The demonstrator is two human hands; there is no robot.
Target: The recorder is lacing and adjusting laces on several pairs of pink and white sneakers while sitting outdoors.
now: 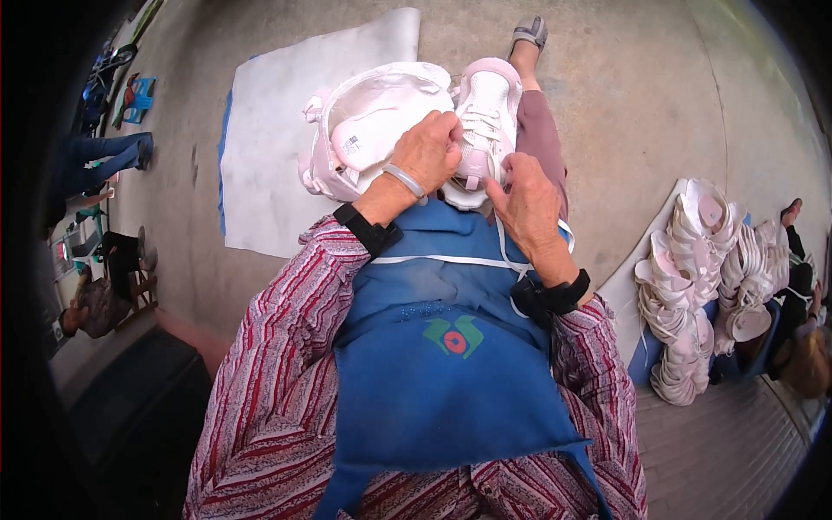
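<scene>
A pale pink shoe [485,113] is held on the lap, just above the top edge of a blue apron [451,347], toe pointing away from the body. The left hand [429,152] is laid over the shoe's laces, its fingers [451,130] curled together and clamped on the lacing area; a grey band and a black strap are worn at that wrist. The right hand [529,204] is set against the shoe's near right side, fingers bent and pinched on what looks like a white lace [507,251] that trails down over the apron. Touching the shoe's left side, a white bag [373,113] with pink trim is seen, open, with another shoe inside. Beyond the bag, a white sheet [277,139] is spread on the concrete floor [624,95]. Well to the right of the shoe, a heap of pink and white shoe parts [702,286] is piled.
</scene>
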